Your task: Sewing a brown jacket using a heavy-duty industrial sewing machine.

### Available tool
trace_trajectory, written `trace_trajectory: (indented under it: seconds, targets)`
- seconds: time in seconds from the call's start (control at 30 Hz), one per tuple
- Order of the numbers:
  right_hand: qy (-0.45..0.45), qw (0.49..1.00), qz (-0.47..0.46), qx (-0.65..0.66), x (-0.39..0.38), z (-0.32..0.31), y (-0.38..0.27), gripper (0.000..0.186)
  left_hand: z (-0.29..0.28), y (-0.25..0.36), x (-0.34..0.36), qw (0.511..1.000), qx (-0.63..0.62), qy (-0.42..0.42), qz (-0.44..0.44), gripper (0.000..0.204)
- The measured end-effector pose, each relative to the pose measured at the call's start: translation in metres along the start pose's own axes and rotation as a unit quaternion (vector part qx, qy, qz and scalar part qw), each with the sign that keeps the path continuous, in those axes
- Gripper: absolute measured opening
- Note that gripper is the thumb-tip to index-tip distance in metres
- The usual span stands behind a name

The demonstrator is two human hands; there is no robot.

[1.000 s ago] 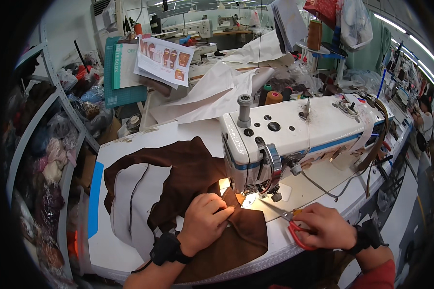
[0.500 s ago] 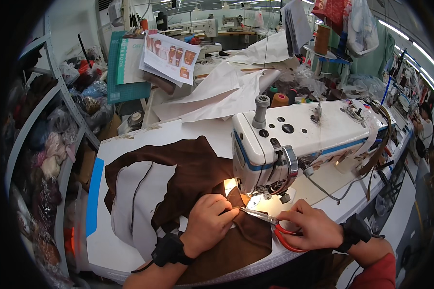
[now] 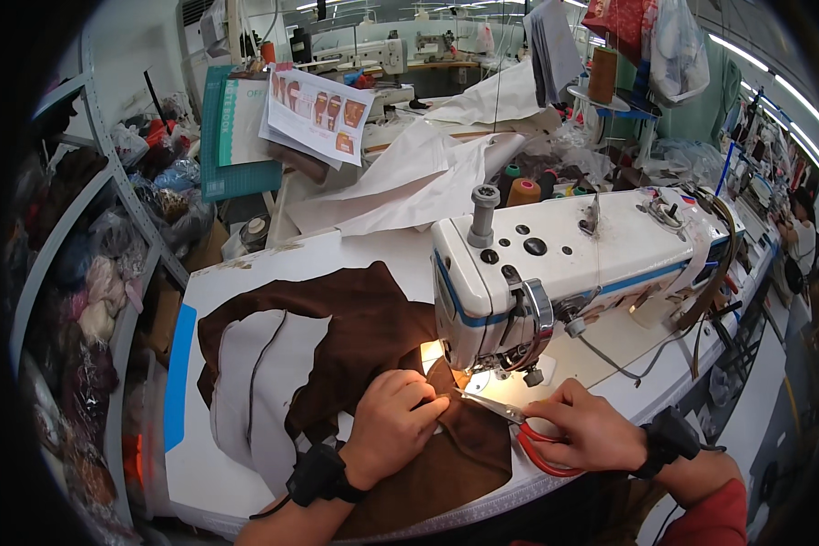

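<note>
Brown fabric (image 3: 355,309) is spread over the white table in front of the sewing machine, with a white backing piece (image 3: 268,369) folded up at its left. My left hand (image 3: 396,419) pinches the fabric just below the needle area, fingers closed on it. In my right hand (image 3: 591,428) is a pair of scissors (image 3: 539,437) with red handles. Their blades point left and reach the fabric beside my left fingertips. The sewing machine (image 3: 510,264) is white with a blue stripe, and its lamp lights the spot by the blades.
Metal shelving (image 3: 118,196) full of bagged materials stands at the left. Behind the table lie white sheets (image 3: 382,187) and thread cones (image 3: 523,191). A printed paper (image 3: 318,109) hangs beside a green cutting mat (image 3: 237,182). A cable (image 3: 623,364) loops in front of the machine.
The scissor tips have shifted slightly and the blades look a little closer together. My left hand keeps its hold on the fabric. The whole view has moved a touch.
</note>
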State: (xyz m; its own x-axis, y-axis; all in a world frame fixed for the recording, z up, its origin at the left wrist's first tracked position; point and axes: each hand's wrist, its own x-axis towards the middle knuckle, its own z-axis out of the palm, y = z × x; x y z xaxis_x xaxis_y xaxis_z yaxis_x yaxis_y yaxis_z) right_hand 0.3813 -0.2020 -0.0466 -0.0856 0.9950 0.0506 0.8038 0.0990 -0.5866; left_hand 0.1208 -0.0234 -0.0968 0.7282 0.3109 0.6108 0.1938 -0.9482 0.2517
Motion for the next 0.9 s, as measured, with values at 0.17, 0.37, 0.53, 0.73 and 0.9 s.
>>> trace_trajectory:
  seconds: [0.17, 0.37, 0.53, 0.73, 0.9]
  targets:
    - [0.112, 0.989, 0.081, -0.056, -0.034, -0.024, 0.017, 0.044, -0.015, 0.016, 0.012, 0.997, 0.035, 0.020, 0.061, 0.026]
    - [0.203, 0.948, 0.201, -0.145, -0.044, -0.046, 0.073, 0.042, -0.007, 0.033, -0.001, 0.989, -0.016, -0.048, 0.137, 0.034]
    - [0.234, 0.944, 0.152, -0.175, -0.035, -0.047, 0.095, 0.039, -0.022, 0.049, 0.012, 0.986, -0.121, -0.098, 0.056, 0.032]
    - [0.297, 0.917, -0.038, -0.262, -0.008, -0.019, 0.065, 0.017, -0.033, 0.002, 0.035, 1.000, -0.019, -0.004, -0.013, 0.016]
    - [0.264, 0.948, -0.132, -0.122, 0.036, 0.044, 0.007, 0.025, -0.026, -0.031, 0.068, 0.985, 0.162, -0.063, -0.007, 0.024]
